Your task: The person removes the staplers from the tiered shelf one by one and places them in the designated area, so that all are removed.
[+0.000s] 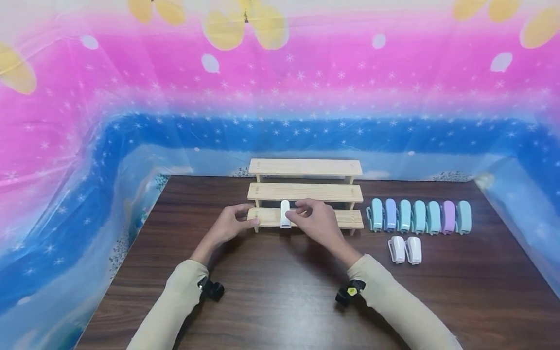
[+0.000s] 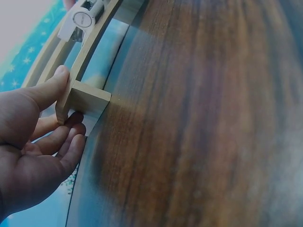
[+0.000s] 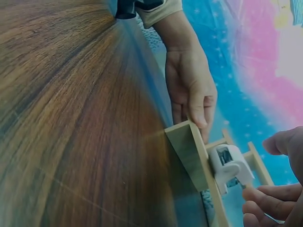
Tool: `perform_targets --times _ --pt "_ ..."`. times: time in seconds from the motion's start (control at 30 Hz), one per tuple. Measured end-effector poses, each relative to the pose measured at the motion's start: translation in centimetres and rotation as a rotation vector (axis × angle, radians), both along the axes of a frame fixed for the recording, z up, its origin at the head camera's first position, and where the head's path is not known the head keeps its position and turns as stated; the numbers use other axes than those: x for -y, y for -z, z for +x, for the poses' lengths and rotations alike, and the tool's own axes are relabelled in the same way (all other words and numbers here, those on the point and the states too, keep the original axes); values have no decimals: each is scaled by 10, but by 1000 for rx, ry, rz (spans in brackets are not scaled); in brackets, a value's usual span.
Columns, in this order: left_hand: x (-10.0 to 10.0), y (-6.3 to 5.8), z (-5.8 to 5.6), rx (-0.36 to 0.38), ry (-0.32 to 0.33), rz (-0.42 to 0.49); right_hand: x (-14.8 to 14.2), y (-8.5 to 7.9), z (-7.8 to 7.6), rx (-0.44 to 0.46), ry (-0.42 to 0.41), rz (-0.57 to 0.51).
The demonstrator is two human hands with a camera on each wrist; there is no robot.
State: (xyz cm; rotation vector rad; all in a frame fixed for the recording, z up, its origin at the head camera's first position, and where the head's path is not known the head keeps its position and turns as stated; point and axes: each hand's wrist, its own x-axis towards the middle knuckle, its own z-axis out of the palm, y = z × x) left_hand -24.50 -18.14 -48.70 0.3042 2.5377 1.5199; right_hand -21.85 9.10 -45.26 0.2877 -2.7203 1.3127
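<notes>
A small white stapler [image 1: 285,215] stands on the lowest step of a three-step wooden rack [image 1: 267,217], a little left of the middle. At the left end of that step, my left hand [image 1: 228,223] grips the board, thumb on top and fingers below, as the left wrist view shows. My right hand [image 1: 318,221] is just right of the white stapler. In the right wrist view its thumb [image 3: 284,144] is parted from the curved fingers [image 3: 270,201], and the stapler [image 3: 229,163] is not between them. Whether a fingertip touches the stapler is hard to tell.
Right of the rack, several teal and purple staplers [image 1: 419,217] stand in a row. Two white staplers [image 1: 413,250] sit in front of them. The brown wooden table [image 1: 280,301] backs onto a pink and blue patterned cloth [image 1: 280,131].
</notes>
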Motion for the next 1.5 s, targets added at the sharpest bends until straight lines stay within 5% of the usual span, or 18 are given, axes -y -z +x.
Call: perform_targets --times 0.6,1.5 --pt "0 -1 1 11 -4 -10 19 12 -7 -25 26 36" --pt "0 -2 1 17 -1 4 25 10 -11 -20 56 47"
